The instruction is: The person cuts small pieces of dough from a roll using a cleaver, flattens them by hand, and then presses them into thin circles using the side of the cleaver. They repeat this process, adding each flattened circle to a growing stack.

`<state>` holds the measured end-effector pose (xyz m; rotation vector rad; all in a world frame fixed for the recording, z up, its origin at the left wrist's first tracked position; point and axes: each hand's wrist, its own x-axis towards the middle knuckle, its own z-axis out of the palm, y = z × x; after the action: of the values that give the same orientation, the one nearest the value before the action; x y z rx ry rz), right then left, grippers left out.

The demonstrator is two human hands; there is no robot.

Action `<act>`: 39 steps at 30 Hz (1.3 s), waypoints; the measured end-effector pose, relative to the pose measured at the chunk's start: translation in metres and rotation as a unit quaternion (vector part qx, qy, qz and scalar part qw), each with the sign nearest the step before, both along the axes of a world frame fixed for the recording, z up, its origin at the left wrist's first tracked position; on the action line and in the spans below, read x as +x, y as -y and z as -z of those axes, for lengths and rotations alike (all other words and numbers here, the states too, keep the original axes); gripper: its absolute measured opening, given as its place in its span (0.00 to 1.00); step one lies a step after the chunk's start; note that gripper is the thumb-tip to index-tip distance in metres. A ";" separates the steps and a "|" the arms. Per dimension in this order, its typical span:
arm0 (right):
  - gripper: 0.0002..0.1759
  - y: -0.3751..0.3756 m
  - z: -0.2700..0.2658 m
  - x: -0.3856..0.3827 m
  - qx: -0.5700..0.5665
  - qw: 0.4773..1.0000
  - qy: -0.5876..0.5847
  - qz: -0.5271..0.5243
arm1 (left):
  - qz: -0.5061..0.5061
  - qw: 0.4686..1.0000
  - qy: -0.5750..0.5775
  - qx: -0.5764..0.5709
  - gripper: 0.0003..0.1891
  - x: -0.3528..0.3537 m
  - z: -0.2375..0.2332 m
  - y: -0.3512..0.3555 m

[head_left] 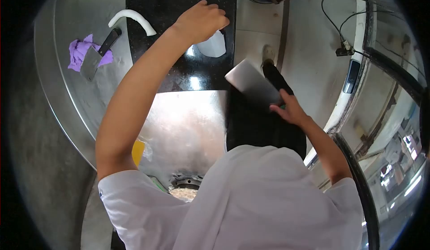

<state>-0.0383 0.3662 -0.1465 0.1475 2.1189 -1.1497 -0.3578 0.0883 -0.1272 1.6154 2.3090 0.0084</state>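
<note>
My left hand [204, 22] is over the black countertop [179, 77], its fingers curled down at the upper edge of a thin white sheet [212, 46], which looks like flattened dough. The fingertips are partly hidden. Lower and to the right, my right hand [290, 108] grips a cleaver [251, 82] with a broad, flat metal blade. Its handle is mostly covered by the fingers, with a bit of green showing. The blade is held off the counter's right edge, above my dark trousers.
A curved white dough roll [132, 16] lies across the counter's left edge. Left of it, a second, black-handled cleaver [92, 61] rests on a purple cloth [78, 52]. Below the black top is a steel surface [188, 120]. Cables [341, 39] and a dark phone-like object [352, 76] are at right.
</note>
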 end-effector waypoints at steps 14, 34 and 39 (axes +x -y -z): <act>0.36 0.080 0.034 -0.143 -0.026 0.983 -0.163 -0.085 | -0.117 0.981 0.149 -0.030 0.13 0.020 -0.065 0.010; 0.17 0.058 -0.054 -0.165 -0.011 0.933 -0.354 -0.071 | -0.844 0.409 0.052 0.344 0.29 0.224 0.020 0.211; 0.17 0.089 -0.073 -0.276 0.083 0.890 -0.394 -0.213 | -0.774 0.490 -0.085 0.392 0.19 0.215 0.019 0.179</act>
<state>-0.3143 0.2767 -0.0737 -0.8052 2.7442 -0.8206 -0.1432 -0.0907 -0.1463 -1.0450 3.0957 1.4442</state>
